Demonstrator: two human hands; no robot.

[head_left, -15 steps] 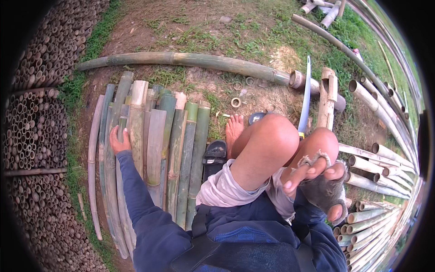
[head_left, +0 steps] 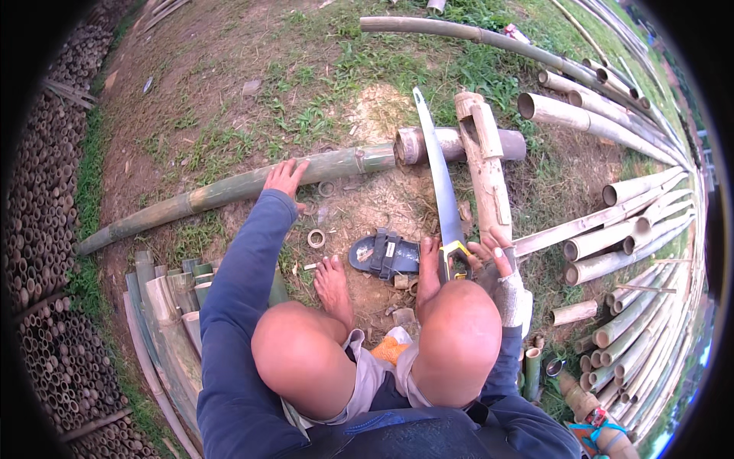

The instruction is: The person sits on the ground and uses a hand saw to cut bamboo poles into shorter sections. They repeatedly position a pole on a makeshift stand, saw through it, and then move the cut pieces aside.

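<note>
Resting spread left hand [head_left: 286,177] on green bamboo pole [head_left: 229,190], gloved right hand [head_left: 501,277] wrapped round handsaw [head_left: 443,200] handle.

Navy sleeves [head_left: 237,306], grey right glove [head_left: 511,297]

left arm stretched forward, left hand [head_left: 286,177] flat with fingers spread; gloved right hand [head_left: 497,264] low, its grip closed.

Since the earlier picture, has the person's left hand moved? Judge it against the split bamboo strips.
Yes. The left hand has left the split bamboo strips and reached forward onto the long green bamboo pole.
</note>
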